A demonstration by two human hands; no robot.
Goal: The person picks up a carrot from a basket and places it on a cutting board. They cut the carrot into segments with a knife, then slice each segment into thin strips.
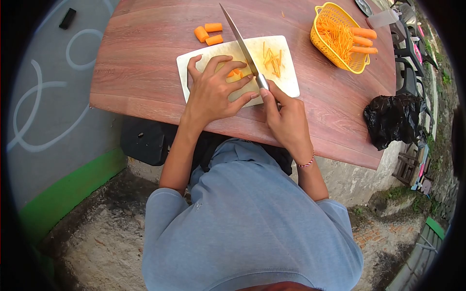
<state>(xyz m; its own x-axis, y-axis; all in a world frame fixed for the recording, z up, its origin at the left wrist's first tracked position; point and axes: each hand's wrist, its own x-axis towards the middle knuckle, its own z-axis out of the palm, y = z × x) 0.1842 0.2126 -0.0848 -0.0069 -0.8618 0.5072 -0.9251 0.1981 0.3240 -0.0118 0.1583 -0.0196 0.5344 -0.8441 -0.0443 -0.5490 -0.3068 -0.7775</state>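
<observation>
My right hand [290, 121] is wrapped round the handle of a kitchen knife [240, 40], whose blade slants up and left across a white cutting board [286, 86]. To the left of the blade, my left hand [213, 94] lies over the board with its fingers spread. Small orange carrot pieces [236, 72] show between those fingers, partly hidden by them. Thin carrot strips [274, 63] are scattered on the board's right side. Just beyond the board's far edge, short carrot chunks [214, 40] rest on the wooden table [145, 63].
A yellow plastic basket [318, 41] at the table's far right holds shredded carrot [335, 38] and several peeled carrots [364, 33]. Behind it lies a translucent bottle [383, 18]. A black plastic bag [393, 119] hangs at the right edge. A painted grey wall [48, 111] stands left.
</observation>
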